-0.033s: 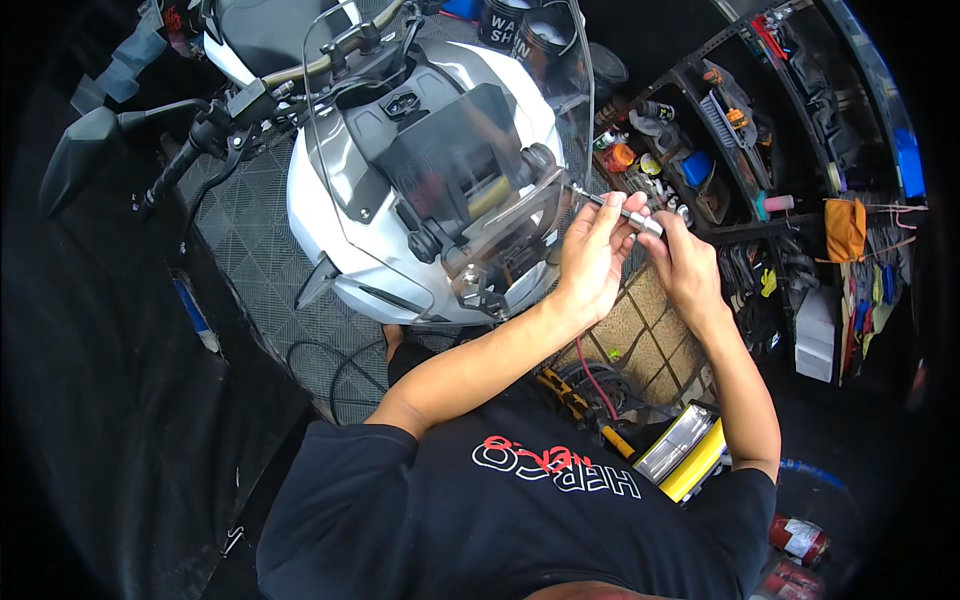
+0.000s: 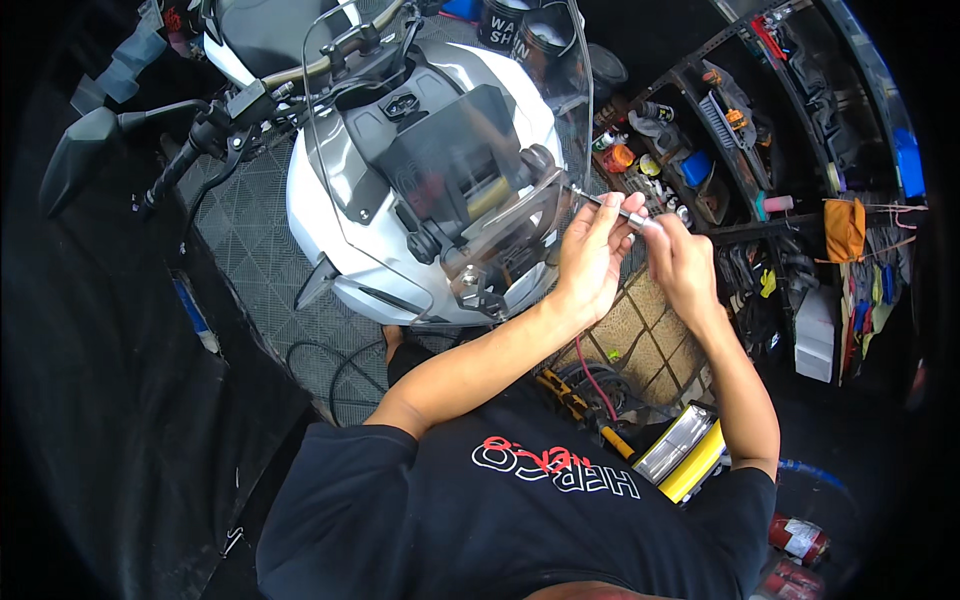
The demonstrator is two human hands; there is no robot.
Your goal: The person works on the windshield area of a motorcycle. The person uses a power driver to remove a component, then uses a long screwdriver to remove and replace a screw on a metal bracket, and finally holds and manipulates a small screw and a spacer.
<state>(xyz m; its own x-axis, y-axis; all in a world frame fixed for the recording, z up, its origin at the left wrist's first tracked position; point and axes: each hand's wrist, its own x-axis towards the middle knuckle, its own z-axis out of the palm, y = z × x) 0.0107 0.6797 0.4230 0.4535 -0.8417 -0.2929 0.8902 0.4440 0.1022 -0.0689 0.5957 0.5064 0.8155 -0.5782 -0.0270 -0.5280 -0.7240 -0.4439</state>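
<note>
A slim dark and silver screwdriver (image 2: 631, 218) points up and left, its tip at the right edge of the motorcycle's clear windscreen (image 2: 515, 222). My left hand (image 2: 593, 255) pinches its shaft between thumb and fingers, palm partly turned up. Closed around the handle's rear end is my right hand (image 2: 683, 262), its fingers slightly blurred and covering that end. Beneath the windscreen sits the white and grey motorcycle front (image 2: 325, 250). Whether the tip sits in a fastener is too small to tell.
Shelves with bottles and a brush (image 2: 716, 118) stand to the right. An orange pouch (image 2: 845, 230) hangs there. Below my hands lie a yellow work light (image 2: 700, 462) and a red hose (image 2: 597, 380). A mirror (image 2: 80, 160) juts out left; buckets (image 2: 545, 35) stand behind.
My right hand has turned and shifted slightly up and left, its fingers now covering the silver handle end. My left hand and the motorcycle look unmoved.
</note>
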